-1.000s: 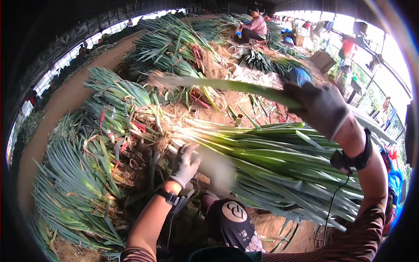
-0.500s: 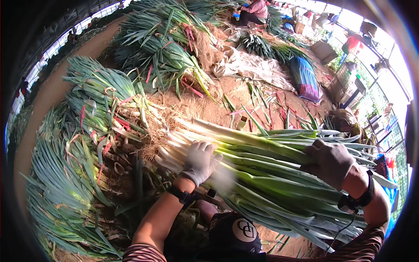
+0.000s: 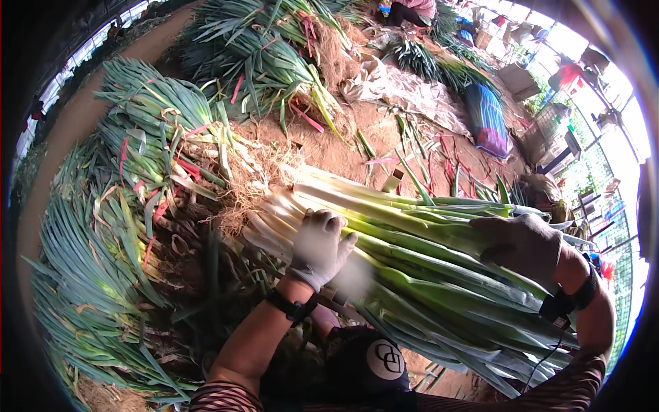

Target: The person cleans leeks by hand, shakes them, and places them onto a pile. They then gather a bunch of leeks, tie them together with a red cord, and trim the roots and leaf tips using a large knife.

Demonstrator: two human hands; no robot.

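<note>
A broad spread of leeks (image 3: pixel 405 240) lies before me, white stalks and roots toward the left, green leaves fanning to the right. My left hand (image 3: pixel 321 248), in a pale glove, rests over the white stalks with its fingers curled onto them and its thumb apart; the fingertips are partly hidden. On the green part, my right hand (image 3: pixel 525 247) in a grey glove is closed around some leaves, its fingers reaching left. A whitish blur hangs beside my left hand. Dark bands circle both wrists.
Tied leek bundles (image 3: pixel 158 110) with red ribbons are heaped at left and more (image 3: pixel 274 69) at the back. A dark cap (image 3: pixel 367 367) shows below my arms. Beyond lie a pale cloth (image 3: pixel 405 89), a blue wrapped bundle (image 3: pixel 486 120) and a seated person (image 3: pixel 412 12).
My left hand's fingers have curled more, and the hand has shifted slightly right. My right hand has moved a little right. The whole view has tilted slightly, pushing the background up.
</note>
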